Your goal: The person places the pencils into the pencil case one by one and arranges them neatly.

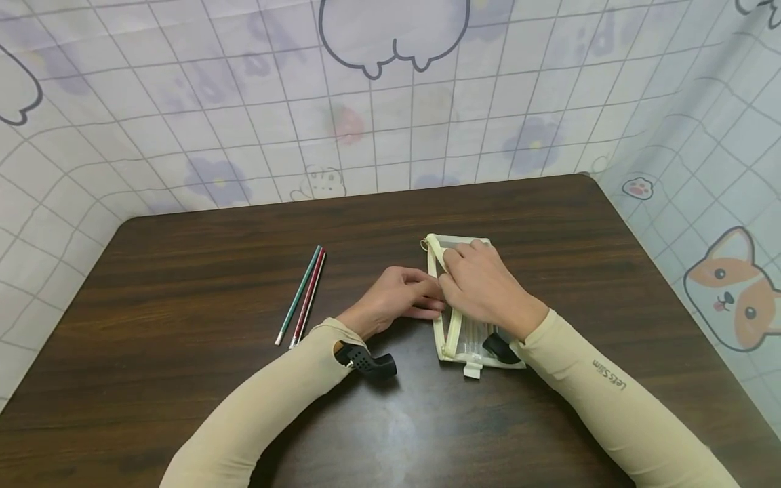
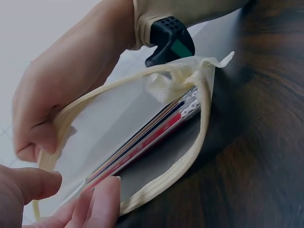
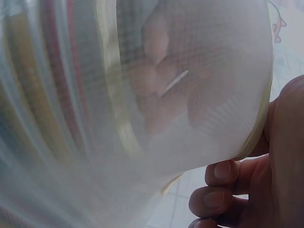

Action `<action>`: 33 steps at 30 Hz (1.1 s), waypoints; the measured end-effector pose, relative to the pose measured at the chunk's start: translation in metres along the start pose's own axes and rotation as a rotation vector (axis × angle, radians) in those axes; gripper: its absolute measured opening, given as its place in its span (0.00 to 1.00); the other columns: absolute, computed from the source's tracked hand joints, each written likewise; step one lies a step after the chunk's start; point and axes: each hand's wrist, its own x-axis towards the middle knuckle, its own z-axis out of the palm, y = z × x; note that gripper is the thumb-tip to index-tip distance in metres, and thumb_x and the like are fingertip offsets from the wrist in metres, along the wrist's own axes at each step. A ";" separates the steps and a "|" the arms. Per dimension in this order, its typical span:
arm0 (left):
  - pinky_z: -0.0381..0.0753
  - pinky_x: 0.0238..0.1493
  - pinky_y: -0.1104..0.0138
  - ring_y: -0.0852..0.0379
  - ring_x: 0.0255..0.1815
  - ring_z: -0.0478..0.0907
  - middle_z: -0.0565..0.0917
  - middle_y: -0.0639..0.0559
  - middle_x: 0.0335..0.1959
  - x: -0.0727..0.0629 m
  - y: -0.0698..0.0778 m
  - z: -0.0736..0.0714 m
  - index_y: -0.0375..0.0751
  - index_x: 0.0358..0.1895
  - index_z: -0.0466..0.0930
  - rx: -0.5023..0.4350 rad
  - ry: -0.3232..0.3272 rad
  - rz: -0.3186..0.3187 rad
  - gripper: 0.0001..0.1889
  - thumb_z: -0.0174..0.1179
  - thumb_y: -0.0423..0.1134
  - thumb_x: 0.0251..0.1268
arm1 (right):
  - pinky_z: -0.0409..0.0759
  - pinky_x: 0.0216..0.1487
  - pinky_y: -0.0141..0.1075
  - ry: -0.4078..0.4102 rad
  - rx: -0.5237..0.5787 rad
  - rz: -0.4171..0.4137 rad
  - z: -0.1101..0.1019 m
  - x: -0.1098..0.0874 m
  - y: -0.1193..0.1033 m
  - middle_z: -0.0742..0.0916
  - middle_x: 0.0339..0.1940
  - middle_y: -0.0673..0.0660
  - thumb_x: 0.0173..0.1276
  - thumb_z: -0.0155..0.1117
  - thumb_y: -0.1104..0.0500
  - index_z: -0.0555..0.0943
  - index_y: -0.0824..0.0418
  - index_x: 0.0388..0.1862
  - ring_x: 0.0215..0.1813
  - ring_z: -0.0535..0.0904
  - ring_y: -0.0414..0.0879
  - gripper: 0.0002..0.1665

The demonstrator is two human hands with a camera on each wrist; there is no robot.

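A cream-edged, see-through mesh pencil case [image 1: 478,339] lies on the table, its zipped mouth spread wide. Several pencils [image 2: 156,133] lie inside, one with a red barrel. My right hand [image 1: 482,281] pinches the cream zipper edge [image 2: 118,85] and holds it up. At the opposite edge is my left hand [image 1: 399,295], its fingertips [image 2: 107,197] reaching over into the opening. In the left wrist view its thumb stands apart from the fingers, close to a thin white end. Through the blurred mesh [image 3: 218,109], the right wrist view shows fingers beside a small white streak.
A teal pencil [image 1: 299,295] and a dark red pencil [image 1: 310,291], with another slim one alongside, lie on the dark wooden table [image 1: 183,379] left of my left hand. A white tab [image 1: 472,371] sticks out at the case's near end. Patterned cloth [image 1: 390,122] hangs behind the table.
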 end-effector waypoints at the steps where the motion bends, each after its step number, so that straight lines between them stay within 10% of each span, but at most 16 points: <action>1: 0.93 0.46 0.62 0.58 0.35 0.88 0.87 0.46 0.38 -0.001 0.001 -0.002 0.28 0.56 0.82 0.003 0.005 0.003 0.14 0.58 0.32 0.73 | 0.65 0.38 0.39 -0.004 0.000 0.003 0.000 0.000 0.000 0.75 0.26 0.54 0.72 0.47 0.57 0.71 0.57 0.25 0.33 0.68 0.53 0.14; 33: 0.91 0.54 0.60 0.44 0.52 0.88 0.81 0.33 0.59 -0.086 0.025 -0.147 0.29 0.65 0.74 0.287 0.307 0.070 0.22 0.59 0.41 0.77 | 0.62 0.38 0.38 -0.008 0.020 -0.006 0.000 0.001 -0.003 0.73 0.23 0.54 0.72 0.46 0.59 0.68 0.56 0.22 0.32 0.65 0.50 0.15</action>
